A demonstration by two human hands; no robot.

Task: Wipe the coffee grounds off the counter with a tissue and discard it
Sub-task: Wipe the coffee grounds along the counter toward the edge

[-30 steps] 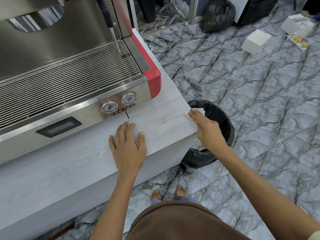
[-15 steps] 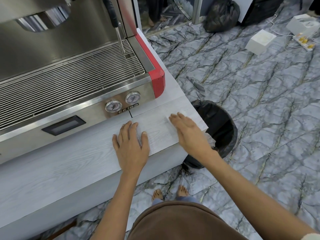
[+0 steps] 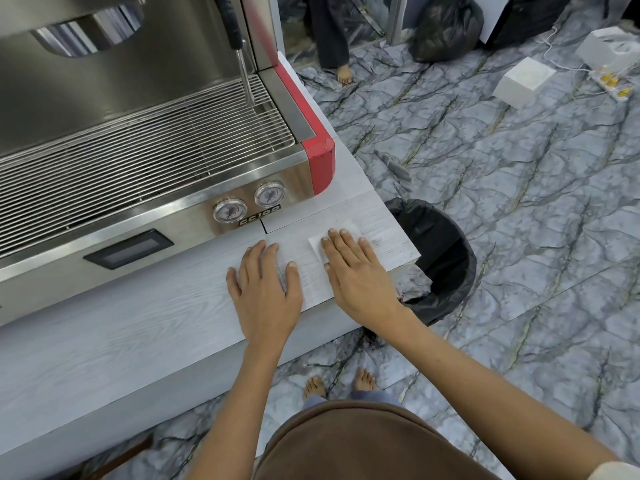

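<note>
A white tissue [image 3: 346, 230] lies flat on the pale wood-grain counter [image 3: 138, 341], near its right end. My right hand [image 3: 356, 275] presses down on the tissue with fingers spread; most of the tissue is hidden under the palm. Faint dark specks of coffee grounds [image 3: 381, 242] show on the counter just right of the tissue. My left hand [image 3: 263, 289] rests flat on the counter beside it, fingers apart, holding nothing. A black-lined bin [image 3: 446, 258] stands on the floor just past the counter's right edge, with crumpled paper inside.
A steel espresso machine [image 3: 156, 161] with a red corner and two gauges fills the counter behind my hands. White boxes [image 3: 523, 81], a power strip and a black bag lie on the marble floor. Another person's foot [image 3: 344, 74] stands at the back.
My right hand has slid the tissue leftward from the counter's right edge by the bin toward my left hand. My left hand has stayed in place.
</note>
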